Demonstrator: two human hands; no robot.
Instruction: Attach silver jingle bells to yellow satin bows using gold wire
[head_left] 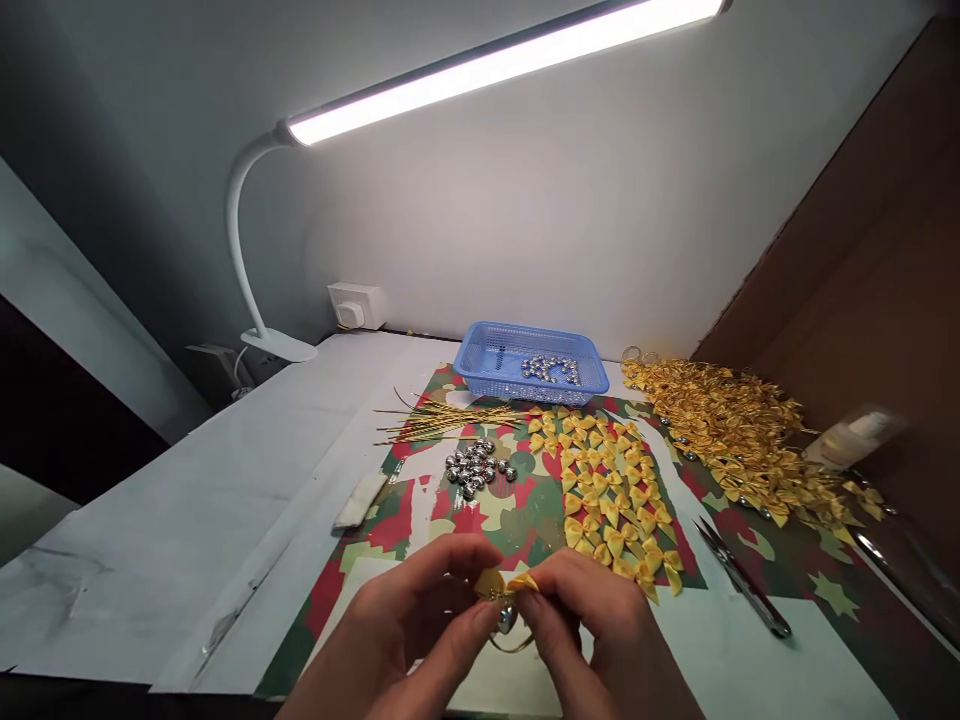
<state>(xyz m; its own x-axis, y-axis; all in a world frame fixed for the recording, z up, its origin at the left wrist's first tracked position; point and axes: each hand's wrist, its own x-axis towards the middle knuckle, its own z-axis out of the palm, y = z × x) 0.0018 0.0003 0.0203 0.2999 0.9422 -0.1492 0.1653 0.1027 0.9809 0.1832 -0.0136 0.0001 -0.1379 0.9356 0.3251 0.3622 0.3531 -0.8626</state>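
Near the front edge of the table, both hands come together at a small yellow ribbon bow (491, 583). My left hand (427, 610) is closed, its thumb and fingers pinching the bow's left side. Opposite it, my right hand (581, 610) pinches the right side between thumb and forefinger. Just under the bow, between the thumbs, hangs a silver jingle bell (507, 616). A thin gold-coloured loop (512, 648) curves below the bell. My fingertips partly hide where bow, bell and loop meet.
Silver bells (476, 468) lie behind my hands, with gold twist ties (442, 418) beyond. Yellow bows (600, 480) stand in rows; a heap of bows (735, 420) lies right. Tweezers (742, 580), a blue basket (480, 385), a white bottle (847, 440) and a lamp (244, 240) surround them.
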